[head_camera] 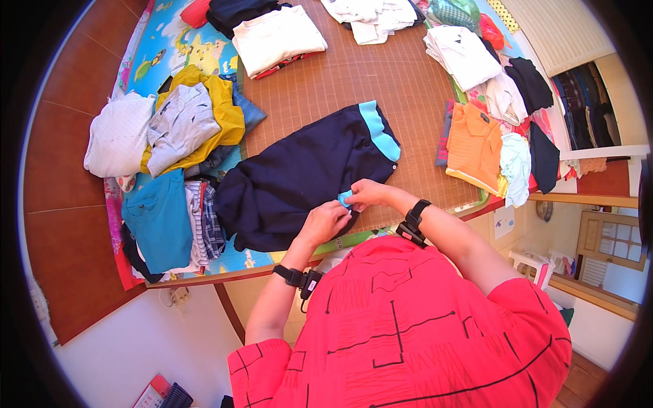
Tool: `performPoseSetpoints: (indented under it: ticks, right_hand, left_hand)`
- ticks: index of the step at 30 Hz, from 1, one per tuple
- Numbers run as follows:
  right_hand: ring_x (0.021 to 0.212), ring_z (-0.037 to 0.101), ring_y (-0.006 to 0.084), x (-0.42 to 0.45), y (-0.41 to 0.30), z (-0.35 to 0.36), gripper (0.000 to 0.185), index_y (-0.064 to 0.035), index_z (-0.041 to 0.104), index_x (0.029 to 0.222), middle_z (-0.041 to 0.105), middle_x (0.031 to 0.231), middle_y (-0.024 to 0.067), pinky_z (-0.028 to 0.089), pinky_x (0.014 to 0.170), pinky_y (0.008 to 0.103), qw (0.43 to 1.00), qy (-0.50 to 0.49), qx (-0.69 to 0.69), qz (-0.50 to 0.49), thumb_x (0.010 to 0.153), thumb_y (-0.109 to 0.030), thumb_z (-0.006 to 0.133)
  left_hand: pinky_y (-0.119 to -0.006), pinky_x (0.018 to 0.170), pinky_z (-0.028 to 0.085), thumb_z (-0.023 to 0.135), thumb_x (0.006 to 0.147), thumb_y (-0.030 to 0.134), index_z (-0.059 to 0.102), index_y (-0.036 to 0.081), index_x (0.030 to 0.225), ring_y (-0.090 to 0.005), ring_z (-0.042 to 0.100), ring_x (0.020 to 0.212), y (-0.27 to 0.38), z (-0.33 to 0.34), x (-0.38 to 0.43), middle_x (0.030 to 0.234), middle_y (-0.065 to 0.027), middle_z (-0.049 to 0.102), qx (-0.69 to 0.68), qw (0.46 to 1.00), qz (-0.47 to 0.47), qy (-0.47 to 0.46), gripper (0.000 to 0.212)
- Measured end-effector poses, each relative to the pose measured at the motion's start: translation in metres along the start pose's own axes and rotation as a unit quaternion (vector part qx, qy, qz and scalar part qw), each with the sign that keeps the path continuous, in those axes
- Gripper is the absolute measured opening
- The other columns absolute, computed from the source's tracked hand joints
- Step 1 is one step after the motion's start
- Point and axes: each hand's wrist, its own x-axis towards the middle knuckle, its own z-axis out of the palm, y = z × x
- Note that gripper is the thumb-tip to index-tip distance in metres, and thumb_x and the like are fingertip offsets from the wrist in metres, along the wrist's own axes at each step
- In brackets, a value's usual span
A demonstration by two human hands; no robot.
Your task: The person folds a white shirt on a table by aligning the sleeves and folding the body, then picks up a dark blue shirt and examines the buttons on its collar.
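A dark navy garment (301, 173) with a wide light-blue band (379, 131) lies spread at a slant in front of me. A small white button or snap shows at its right edge. At the near edge, my right hand (370, 195) pinches a small light-blue trim (345, 198) between thumb and fingers. Just to the left, my left hand (324, 222) grips the navy cloth beside that trim, its fingertips close to the right hand's. Both hands partly cover the fabric they hold.
The garment rests on a brown slatted mat (408, 86). Folded clothes lie leftward, including a grey striped shirt (183, 127) and a teal garment (158, 222). An orange polo shirt (474, 145) and white shirts (461, 56) lie rightward. A folded white garment (280, 38) sits beyond.
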Motion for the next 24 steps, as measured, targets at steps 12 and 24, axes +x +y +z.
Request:
performPoseSetpoints:
  ticks: [12, 24]
  right_hand:
    - [0.087, 0.053, 0.0048, -0.086, -0.132, 0.003, 0.008, -0.0051, 0.061, 0.096, 0.062, 0.094, -0.003, 0.044, 0.081, 0.0231, 0.924, -0.047, 0.123, -0.36, 0.089, -0.008, 0.063]
    - [0.083, 0.058, 0.0117, -0.079, -0.136, -0.002, 0.028, -0.0031, 0.057, 0.105, 0.062, 0.09, 0.0013, 0.051, 0.074, 0.0293, 0.951, 0.148, -0.016, -0.273, 0.084, -0.018, 0.07]
  left_hand:
    - [-0.04, 0.077, 0.049, 0.055, 0.088, 0.021, 0.059, -0.008, 0.104, -0.0358, 0.064, 0.084, -0.057, -0.062, 0.05, 0.087, -0.0186, 0.067, -0.073, 0.93, -0.26, 0.251, 0.034]
    - [-0.044, 0.106, 0.039, 0.033, 0.101, 0.031, 0.05, -0.003, 0.125, -0.0316, 0.053, 0.119, 0.014, -0.137, 0.033, 0.127, -0.0179, 0.056, -0.837, 0.468, -0.097, 0.266, 0.046]
